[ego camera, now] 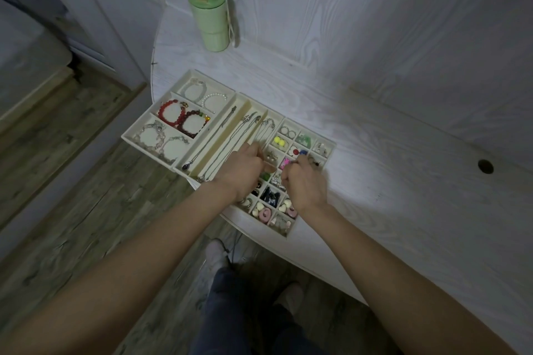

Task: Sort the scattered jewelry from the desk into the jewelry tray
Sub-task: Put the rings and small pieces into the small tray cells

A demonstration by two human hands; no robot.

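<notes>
Cream jewelry tray (pixel 129 135) on a white wood-grain desk (pixel 375 138), near its rounded front edge.

Left section, three compartments: pale and pearl bracelets (pixel 202 92) at the back; red and dark beaded bracelets (pixel 181 119) in the middle; clear crystal bracelets (pixel 158 138) at the front.

Middle section: long slots holding silver necklaces (pixel 213 135), laid lengthwise.

Right section: grid of small cells with earrings, among them yellow studs (pixel 279 140), a green piece (pixel 305 140), and pink and cream pieces (pixel 266 212) at the front.

Left hand (pixel 242 170): over the grid's left edge, fingers curled; contents of the grip cannot be told.

Right hand (pixel 302 184): over the grid's middle, fingers curled at a small item too tiny to identify.

Green lidded tumbler (pixel 210 16): upright at the desk's back, well apart from the tray.
</notes>
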